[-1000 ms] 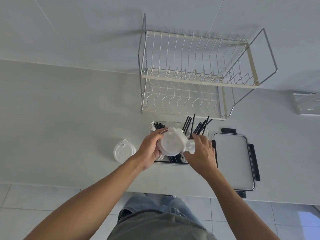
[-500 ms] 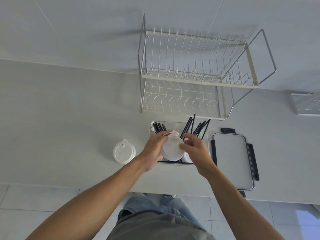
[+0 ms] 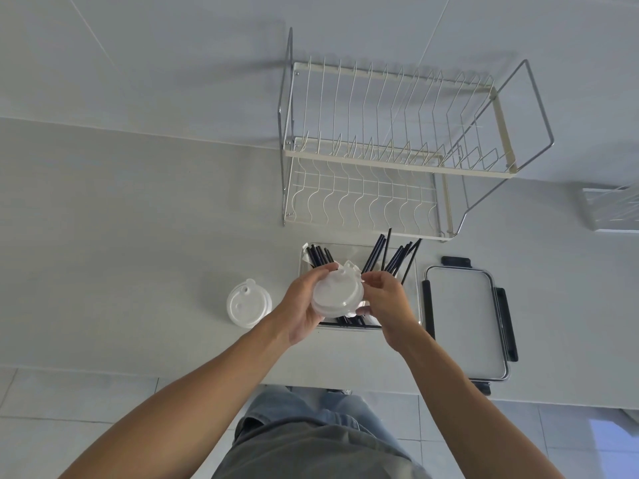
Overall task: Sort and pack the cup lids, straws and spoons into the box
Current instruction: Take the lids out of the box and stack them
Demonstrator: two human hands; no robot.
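The left hand (image 3: 304,302) grips a stack of translucent white cup lids (image 3: 337,295) from its left side, fingers curled round the rim and thumb up by the top edge. The right hand (image 3: 385,305) pinches the same stack from the right, forefinger and thumb closed on its rim. So both grips are narrow and holding the lids, which hang tilted just above the clear box (image 3: 416,281).

The box stands on the pale table (image 3: 138,219) a little in from the near edge, right of its middle. Black straws (image 3: 392,259) lean out of its far right part, and a second bunch of black straws (image 3: 320,255) lies in its far left corner. Whether spoons are in it cannot be told.

On the table to the left of the box, apart from it, sits another cup lid (image 3: 248,305), flat. Just beside the box on the right lies the box cover (image 3: 466,319), clear with dark clips, reaching to the near edge. Behind the box, toward the far edge by the wall, stands a wire dish rack (image 3: 397,150) with two tiers.
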